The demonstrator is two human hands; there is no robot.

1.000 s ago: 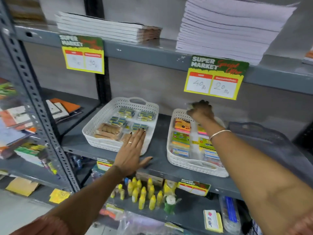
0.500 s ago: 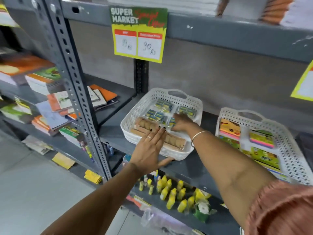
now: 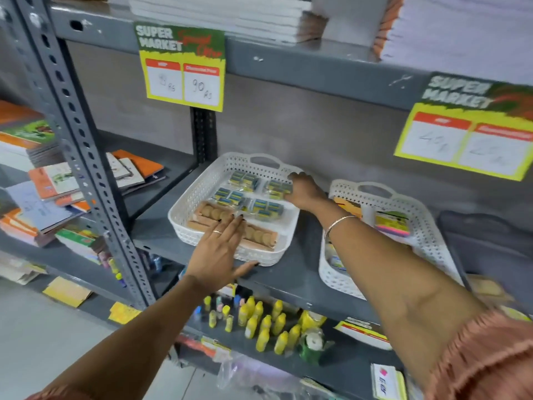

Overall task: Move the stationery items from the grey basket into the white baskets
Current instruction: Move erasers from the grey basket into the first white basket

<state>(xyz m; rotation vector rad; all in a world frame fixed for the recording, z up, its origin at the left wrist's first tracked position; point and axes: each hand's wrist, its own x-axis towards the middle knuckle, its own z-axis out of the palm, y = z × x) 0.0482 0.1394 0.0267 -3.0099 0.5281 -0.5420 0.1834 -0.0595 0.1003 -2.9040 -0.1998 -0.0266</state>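
Observation:
Two white baskets stand on the grey shelf. The left white basket [image 3: 184, 226] holds blue-and-yellow packs [image 3: 230, 194] and brown packs [image 3: 210, 212]. My left hand [image 3: 219, 249] lies flat with fingers spread on its front rim, over the brown packs. My right hand [image 3: 302, 189] reaches into its far right corner, fingers on one blue-and-yellow pack [image 3: 275, 187]. The right white basket [image 3: 337, 275] holds colourful sticky-note pads [image 3: 392, 223] and is partly hidden by my right forearm. The dark grey basket [image 3: 490, 241] sits at the far right; its contents are out of sight.
A perforated steel post [image 3: 80, 140] rises at the left, with notebooks [image 3: 52, 183] stacked beyond it. Price signs [image 3: 181, 64] hang from the shelf above, which carries paper stacks [image 3: 230, 15]. Yellow glue bottles [image 3: 259, 321] stand on the shelf below.
My right hand went from the right white basket into the left one, and has now moved to its far right corner. My left hand stayed on the front rim. The view swung left.

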